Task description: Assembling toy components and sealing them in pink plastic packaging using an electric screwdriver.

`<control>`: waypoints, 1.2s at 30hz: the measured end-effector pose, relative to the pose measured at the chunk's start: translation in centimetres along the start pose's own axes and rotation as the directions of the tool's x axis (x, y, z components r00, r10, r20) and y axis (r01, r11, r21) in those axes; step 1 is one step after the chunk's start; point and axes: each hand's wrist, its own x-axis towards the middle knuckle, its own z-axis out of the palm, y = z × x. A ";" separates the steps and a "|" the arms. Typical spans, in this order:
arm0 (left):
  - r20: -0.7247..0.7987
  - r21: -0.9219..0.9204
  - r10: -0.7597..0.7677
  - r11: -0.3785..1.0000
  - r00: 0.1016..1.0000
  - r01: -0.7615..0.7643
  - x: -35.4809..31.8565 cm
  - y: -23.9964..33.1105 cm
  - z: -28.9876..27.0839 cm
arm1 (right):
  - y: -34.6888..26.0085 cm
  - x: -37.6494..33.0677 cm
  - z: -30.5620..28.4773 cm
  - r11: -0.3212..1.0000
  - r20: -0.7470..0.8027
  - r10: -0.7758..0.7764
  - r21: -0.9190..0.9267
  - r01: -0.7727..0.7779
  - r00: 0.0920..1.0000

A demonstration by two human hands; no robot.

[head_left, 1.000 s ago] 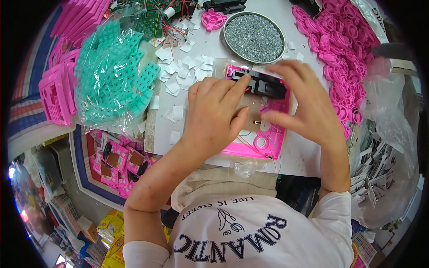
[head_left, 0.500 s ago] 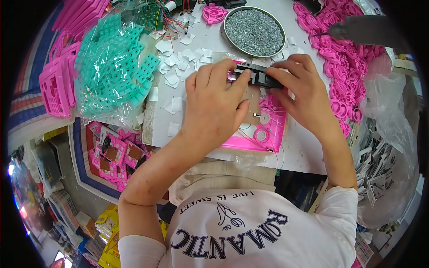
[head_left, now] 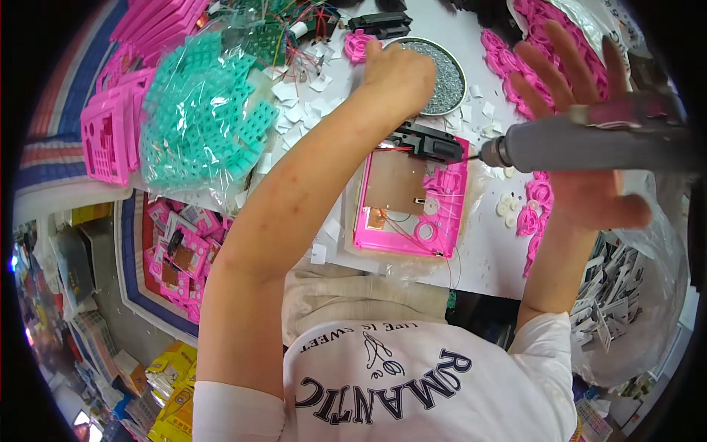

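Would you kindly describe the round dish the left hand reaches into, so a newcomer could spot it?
On the white table, look beyond the pink plastic frame toward the far edge. There sits a round metal dish of small grey screws, under the left hand. It is the only round, grey container among pink parts.

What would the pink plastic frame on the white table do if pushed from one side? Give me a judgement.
The pink plastic frame lies flat, so it would probably slide, not tip. It looks thin and open, so likely light and fairly stiff. Thin wires run across it and beyond its edge, so they might snag. Neither the left hand nor right hand steadies it.
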 end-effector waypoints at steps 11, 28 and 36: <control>-0.249 -0.131 0.115 0.980 0.962 -0.151 -1.1 1.4 -2.4 | 2.3 -0.4 -0.3 0.965 0.047 0.011 -0.263 0.002 0.999; -0.375 -0.529 0.150 0.776 0.915 -0.344 -14.3 4.0 -2.0 | 1.1 -3.2 4.8 0.997 -0.013 -0.037 -0.073 0.036 0.999; -0.427 -0.226 0.141 0.940 0.893 -0.257 -12.1 3.4 -0.5 | 3.5 -1.6 1.3 0.975 -0.100 -0.188 -0.136 0.174 0.977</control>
